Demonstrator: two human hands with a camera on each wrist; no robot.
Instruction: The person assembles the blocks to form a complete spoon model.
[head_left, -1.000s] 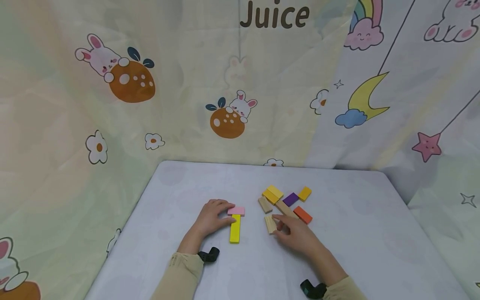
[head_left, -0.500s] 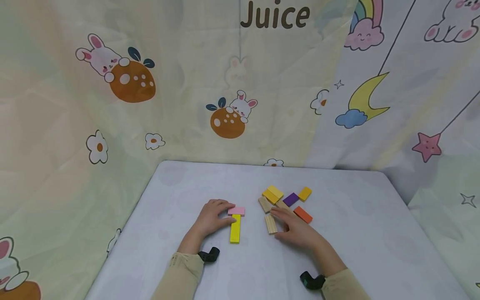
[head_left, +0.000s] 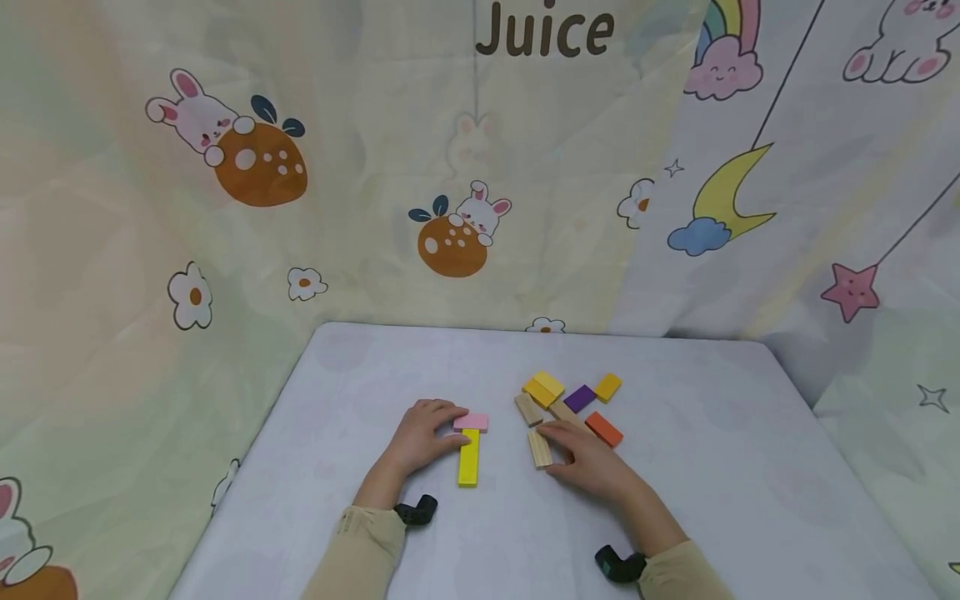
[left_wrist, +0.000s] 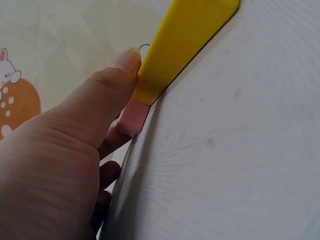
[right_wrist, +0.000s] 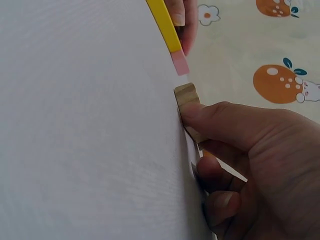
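Note:
On the white table, a pink block (head_left: 472,423) lies crosswise at the far end of a long yellow block (head_left: 468,468), forming a T shape. My left hand (head_left: 422,437) steadies them where they meet, index finger at the pink block's far edge and thumb against the yellow block's side (left_wrist: 172,52). To the right, my right hand (head_left: 596,465) pinches a plain wooden block (head_left: 539,450) by its ends. The right wrist view shows the thumb on this wooden block (right_wrist: 186,93), the index finger behind it and the other fingers curled below.
Beyond the right hand lie two yellow blocks (head_left: 543,388), a second wooden block (head_left: 528,410), a longer wooden one (head_left: 567,414), a purple block (head_left: 580,398), an orange-yellow block (head_left: 608,387) and an orange block (head_left: 603,429). A printed cloth (head_left: 360,208) hangs behind the table (head_left: 390,358).
My right index finger reached past the wooden block's far end half a second ago and has drawn back onto it. The left hand and the blocks have stayed in place.

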